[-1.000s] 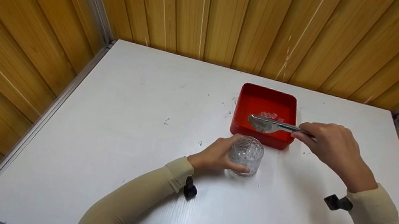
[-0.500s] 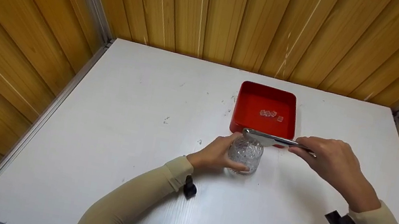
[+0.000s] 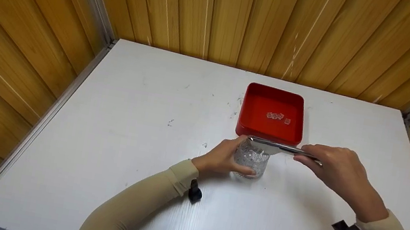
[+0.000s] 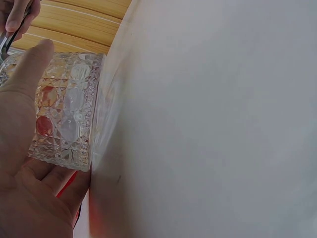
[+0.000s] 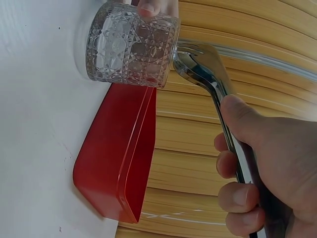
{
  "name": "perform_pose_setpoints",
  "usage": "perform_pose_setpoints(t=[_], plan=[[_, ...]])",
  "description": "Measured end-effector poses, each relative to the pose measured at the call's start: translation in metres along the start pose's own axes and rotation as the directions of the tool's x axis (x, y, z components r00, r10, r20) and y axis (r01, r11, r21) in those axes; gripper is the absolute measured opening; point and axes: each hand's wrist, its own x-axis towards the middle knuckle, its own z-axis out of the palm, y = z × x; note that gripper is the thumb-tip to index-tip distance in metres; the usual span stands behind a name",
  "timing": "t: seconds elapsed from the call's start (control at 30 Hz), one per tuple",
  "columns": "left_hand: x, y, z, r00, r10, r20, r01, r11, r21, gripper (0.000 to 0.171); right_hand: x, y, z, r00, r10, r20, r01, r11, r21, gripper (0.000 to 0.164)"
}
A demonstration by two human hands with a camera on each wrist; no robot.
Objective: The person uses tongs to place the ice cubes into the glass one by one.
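My left hand [image 3: 223, 157] holds a clear cut-glass tumbler [image 3: 251, 164], which stands upright on the white table with thumb and fingers around its sides. My right hand [image 3: 335, 168] grips metal serving tongs [image 3: 283, 147] by the handles. Their broad head lies over the tumbler's mouth, right at the rim. In the right wrist view, the tongs [image 5: 198, 69] show a rounded spoon side and a tined side close together at the glass. What may be between the tips is hidden.
Behind the tumbler stands a square red box [image 3: 274, 99] with several small clear cubes [image 3: 275, 116] on its floor. The white table [image 3: 137, 120] is bordered by wood-panelled walls [image 3: 229, 19] at the back and sides.
My right hand has brought the tongs from over the red box toward me and down to the tumbler's mouth. The left hand and tumbler have stayed in place.
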Motion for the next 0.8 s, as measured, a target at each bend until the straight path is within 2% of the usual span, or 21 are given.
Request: perform_pose_setpoints(t=[0.27, 0.43, 0.6, 0.7, 0.8], plan=[[0.0, -0.001, 0.0, 1.0, -0.009, -0.003, 0.009, 1.0, 0.0, 0.083, -0.001, 0.002, 0.001, 1.0, 0.02, -0.01, -0.02, 1.0, -0.02, 0.033], [0.0, 0.0, 0.001, 1.0, -0.006, -0.004, 0.006, 1.0, -0.007, 0.085, -0.003, 0.007, 0.003, 1.0, 0.014, -0.018, -0.014, 1.0, -0.018, 0.031], [-0.001, 0.001, 0.0, 1.0, -0.016, -0.003, 0.017, 1.0, 0.011, 0.083, -0.001, 0.01, 0.0, 1.0, 0.021, -0.023, -0.022, 1.0, -0.019, 0.039], [-0.001, 0.001, -0.001, 1.0, -0.022, -0.007, 0.022, 1.0, 0.004, 0.083, 0.005, 0.011, -0.005, 0.999, 0.051, -0.001, -0.051, 0.998, -0.032, 0.036], [-0.001, 0.001, 0.0, 1.0, -0.025, -0.005, 0.025, 1.0, -0.017, 0.084, 0.012, 0.012, -0.012, 0.992, 0.119, 0.053, -0.116, 0.992, -0.055, 0.037]])
